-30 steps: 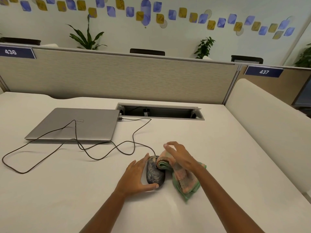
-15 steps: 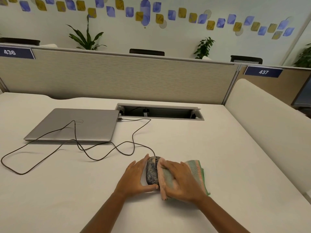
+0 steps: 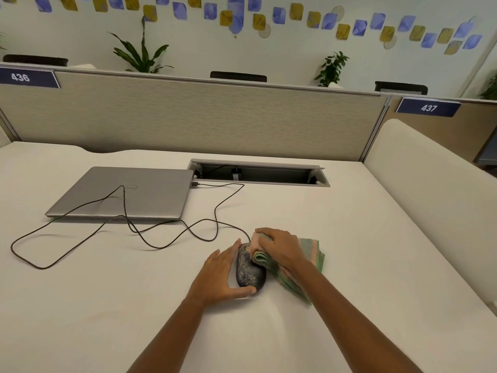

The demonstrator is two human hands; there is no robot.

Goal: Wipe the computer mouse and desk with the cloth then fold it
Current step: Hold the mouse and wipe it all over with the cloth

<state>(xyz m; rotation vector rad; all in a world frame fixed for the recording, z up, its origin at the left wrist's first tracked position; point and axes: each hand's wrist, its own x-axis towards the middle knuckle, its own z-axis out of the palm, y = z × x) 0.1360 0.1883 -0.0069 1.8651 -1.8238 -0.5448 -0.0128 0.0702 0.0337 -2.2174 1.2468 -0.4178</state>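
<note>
A dark patterned computer mouse (image 3: 248,270) lies on the white desk (image 3: 107,305), near its middle. My left hand (image 3: 220,275) cups the mouse from the left, thumb along its near end and fingers straight along its side. A folded green and pink cloth (image 3: 312,254) lies against the mouse's right side. My right hand (image 3: 282,247) grips the cloth's bunched far end and holds it on the front right of the mouse. The cloth's near end trails toward me under my right forearm.
The mouse's black cable (image 3: 126,219) loops left across the desk and over a shut silver laptop (image 3: 121,192). An open cable tray (image 3: 258,173) sits at the back centre. Beige partitions (image 3: 188,117) close off the back, and a cream panel (image 3: 430,184) the right.
My right hand has drawn the cloth from the mouse's near right side up to its front right. The left hand has stayed in place on the mouse.
</note>
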